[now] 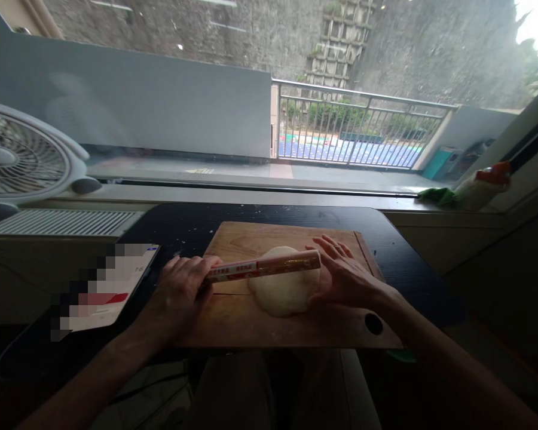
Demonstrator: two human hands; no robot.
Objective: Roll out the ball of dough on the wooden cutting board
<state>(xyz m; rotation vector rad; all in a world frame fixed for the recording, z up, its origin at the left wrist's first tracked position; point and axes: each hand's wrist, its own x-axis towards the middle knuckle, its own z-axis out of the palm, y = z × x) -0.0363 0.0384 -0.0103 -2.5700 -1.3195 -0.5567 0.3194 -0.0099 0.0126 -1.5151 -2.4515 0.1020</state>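
A flattened round of pale dough [280, 297] lies on a wooden cutting board [233, 325]. Wrapped around one end of a rolling pin [287, 263] is my left hand [183, 280], at the left of the dough. The pin, which carries a printed label and a shiny wrap, crosses over the dough; whether it presses on it I cannot tell. My right hand [345, 275] is at the dough's right edge, fingers spread, close to the pin's free end. Its thumb side seems to touch the dough, though shadow hides the contact.
The board rests on a dark table [399, 286] with white specks. A partly blurred tablet-like screen [130, 280] lies on the left. Beyond are a white fan [22, 155], a window sill [251, 194], a green cloth [437, 196] and a spray bottle [484, 185].
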